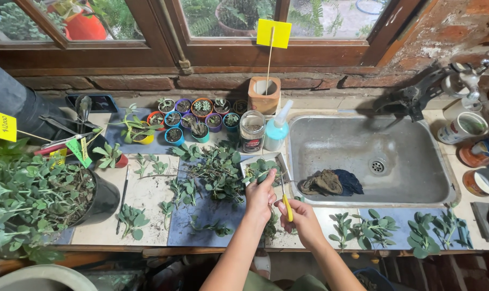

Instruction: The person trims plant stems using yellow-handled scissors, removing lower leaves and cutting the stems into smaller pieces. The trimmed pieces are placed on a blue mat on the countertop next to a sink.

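Head view: right hand (301, 213) fingers around yellow-handled tool (285, 198)

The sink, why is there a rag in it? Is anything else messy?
A crumpled brown and dark blue cloth lies in the dry sink beside the drain, which looks odd. Cut plant sprigs lie scattered over the counter. The left hand holds a sprig, the right hand a yellow-handled tool.
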